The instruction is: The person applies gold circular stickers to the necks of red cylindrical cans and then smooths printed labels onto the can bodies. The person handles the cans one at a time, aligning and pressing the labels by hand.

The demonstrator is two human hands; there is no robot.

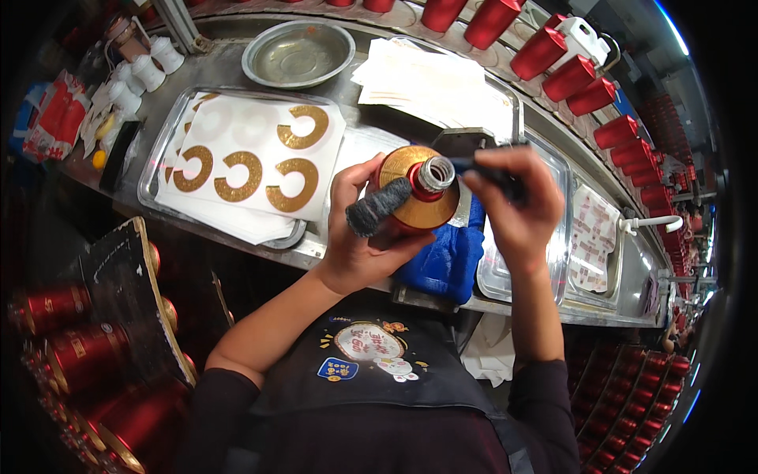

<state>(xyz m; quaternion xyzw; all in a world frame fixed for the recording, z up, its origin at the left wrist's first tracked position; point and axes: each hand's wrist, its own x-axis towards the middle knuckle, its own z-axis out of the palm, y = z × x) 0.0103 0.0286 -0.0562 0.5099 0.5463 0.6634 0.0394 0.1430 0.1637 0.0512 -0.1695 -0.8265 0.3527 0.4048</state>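
Note:
My left hand (pixel 353 229) is wrapped round a red bottle (pixel 395 235) with a bare threaded neck tilted toward me. A dark grey knitted cover sits on one finger, which presses on the gold ring-shaped label (pixel 406 208) round the bottle's shoulder. Beside the neck, my right hand (pixel 521 197) is closed on a dark, slim tool (pixel 491 163). Its kind is blurred and partly hidden by my fingers. Under the bottle lies a folded blue cloth (pixel 444 265). To the left, a sheet of gold C-shaped labels (pixel 238 175) rests on a metal tray (pixel 150 186).
A steel bowl (pixel 264 75) and a stack of white sheets (pixel 422 79) stand at the back. Red bottles (pixel 568 77) line a curved conveyor behind them. Another tray (pixel 521 276) lies at right, near a white tap (pixel 659 224). Crated red bottles (pixel 91 355) stand lower left.

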